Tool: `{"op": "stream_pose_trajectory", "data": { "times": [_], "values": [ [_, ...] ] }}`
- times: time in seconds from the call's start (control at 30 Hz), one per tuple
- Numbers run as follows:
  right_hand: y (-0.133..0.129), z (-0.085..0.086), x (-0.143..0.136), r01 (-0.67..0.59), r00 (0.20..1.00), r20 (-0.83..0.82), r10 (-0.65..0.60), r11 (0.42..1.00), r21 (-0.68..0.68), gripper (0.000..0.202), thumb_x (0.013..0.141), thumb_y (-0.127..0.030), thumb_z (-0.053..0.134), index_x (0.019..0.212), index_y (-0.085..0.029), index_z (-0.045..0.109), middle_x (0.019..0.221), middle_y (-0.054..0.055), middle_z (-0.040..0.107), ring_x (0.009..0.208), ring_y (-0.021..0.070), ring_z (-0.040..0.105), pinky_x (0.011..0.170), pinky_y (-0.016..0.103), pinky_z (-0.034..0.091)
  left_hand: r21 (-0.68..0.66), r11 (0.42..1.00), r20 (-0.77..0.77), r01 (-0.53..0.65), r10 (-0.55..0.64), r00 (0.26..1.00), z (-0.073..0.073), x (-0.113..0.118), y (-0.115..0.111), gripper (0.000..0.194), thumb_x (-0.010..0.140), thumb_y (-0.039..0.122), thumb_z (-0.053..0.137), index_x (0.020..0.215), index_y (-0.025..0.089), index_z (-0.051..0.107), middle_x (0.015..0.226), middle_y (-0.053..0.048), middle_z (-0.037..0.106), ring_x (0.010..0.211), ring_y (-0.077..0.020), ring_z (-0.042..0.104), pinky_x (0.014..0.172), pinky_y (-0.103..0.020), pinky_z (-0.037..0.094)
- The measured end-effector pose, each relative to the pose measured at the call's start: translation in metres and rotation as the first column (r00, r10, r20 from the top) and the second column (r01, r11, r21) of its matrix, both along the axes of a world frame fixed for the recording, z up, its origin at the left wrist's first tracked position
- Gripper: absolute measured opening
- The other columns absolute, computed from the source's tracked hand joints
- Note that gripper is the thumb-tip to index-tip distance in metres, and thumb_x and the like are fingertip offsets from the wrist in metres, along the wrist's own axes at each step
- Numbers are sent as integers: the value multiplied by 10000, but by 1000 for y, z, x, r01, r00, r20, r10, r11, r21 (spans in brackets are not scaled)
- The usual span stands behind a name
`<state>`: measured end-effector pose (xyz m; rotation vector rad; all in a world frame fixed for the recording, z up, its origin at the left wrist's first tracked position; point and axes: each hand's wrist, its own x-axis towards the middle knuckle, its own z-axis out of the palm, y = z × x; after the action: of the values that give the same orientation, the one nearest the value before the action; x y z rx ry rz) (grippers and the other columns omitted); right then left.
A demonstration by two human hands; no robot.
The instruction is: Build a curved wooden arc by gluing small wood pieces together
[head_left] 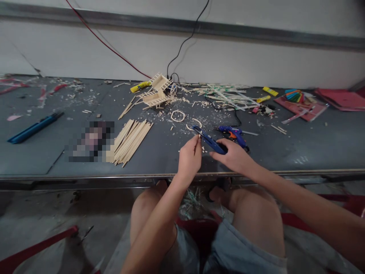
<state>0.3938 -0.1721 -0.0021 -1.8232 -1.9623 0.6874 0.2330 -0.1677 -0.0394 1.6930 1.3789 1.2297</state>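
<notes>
My right hand (234,154) is wrapped round a long blue hand tool (211,142) that looks like a cutter; its exact kind is unclear. The tool points up and left over the table. Close by its far end, my left hand (189,156) is closed in a pinch, and what the fingers hold is too small to make out. Just beyond lie a ring of short wooden pieces (178,116) and a curved, unclosed row of such pieces (197,122). A blue glue gun with an orange trigger (233,133) lies right of the tool.
Left of my hands is a bundle of wooden sticks (132,142). Small stick-built models (156,97) stand at the back beside a yellow tube (140,86). Plastic-wrapped sticks (228,95), red packets (302,108) and a blue tool (35,127) also lie on the grey table (270,152).
</notes>
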Motion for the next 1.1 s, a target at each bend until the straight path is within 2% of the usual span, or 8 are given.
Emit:
{"op": "stream_pose_trajectory", "data": {
  "times": [0.17,0.37,0.53,0.7,0.83,0.93,1.0,1.1],
  "values": [
    [14,-6,-1,1,1000,7,-1,1000,-23,253,741,-454,610,809,-212,639,788,14,672,726,186,599,668,288,403,27,999,-81,-41,43,996,-1,-3,15,332,952,285,387,1112,147,643,912,-101,692,862,-205,627,789,-292,458],
    [42,-10,-1,22,997,77,-19,999,-46,269,738,-480,587,708,-215,623,663,6,643,630,176,575,576,276,353,-2,999,-119,-44,43,992,-2,-3,42,303,950,270,378,986,173,663,825,-82,692,734,-192,602,677,-271,414],
    [72,-3,-2,-13,979,204,16,1000,-19,314,748,-512,560,650,-217,606,653,36,637,607,189,556,540,284,327,-42,996,-84,-75,71,994,-3,-1,69,275,933,247,394,950,183,661,872,-103,701,785,-214,611,686,-289,401],
    [100,2,-2,-70,937,342,65,998,5,368,776,-541,511,624,-219,602,667,69,646,596,207,559,517,292,318,-106,992,5,-66,67,998,-8,-6,89,270,920,254,400,917,170,657,803,-64,677,731,-172,575,658,-259,389],
    [126,6,6,12,906,423,-23,1000,29,419,799,-566,465,642,-203,607,702,97,659,575,208,560,517,303,332,-156,987,115,-38,57,992,-16,-12,94,267,917,311,422,897,171,649,673,-18,600,622,-131,509,587,-228,373],
    [137,11,18,58,892,449,-62,998,24,414,772,-584,500,705,-198,632,756,111,674,585,221,566,523,320,354,-196,980,191,27,11,981,-17,-13,93,250,916,330,437,892,180,635,594,20,512,538,-104,440,537,-215,351],
    [135,14,25,50,908,417,-54,999,21,411,761,-583,526,787,-194,654,784,114,682,597,225,576,541,332,376,-215,973,250,84,-28,968,-16,-13,91,244,919,335,433,916,182,623,576,36,470,503,-91,404,517,-212,338],
    [116,18,29,17,948,316,-29,999,40,436,772,-581,531,913,-191,664,842,116,694,665,240,609,588,343,412,-192,972,296,133,-72,953,-10,-13,83,259,929,344,428,1008,186,618,592,38,466,507,-86,407,523,-211,346]
  ]
}}
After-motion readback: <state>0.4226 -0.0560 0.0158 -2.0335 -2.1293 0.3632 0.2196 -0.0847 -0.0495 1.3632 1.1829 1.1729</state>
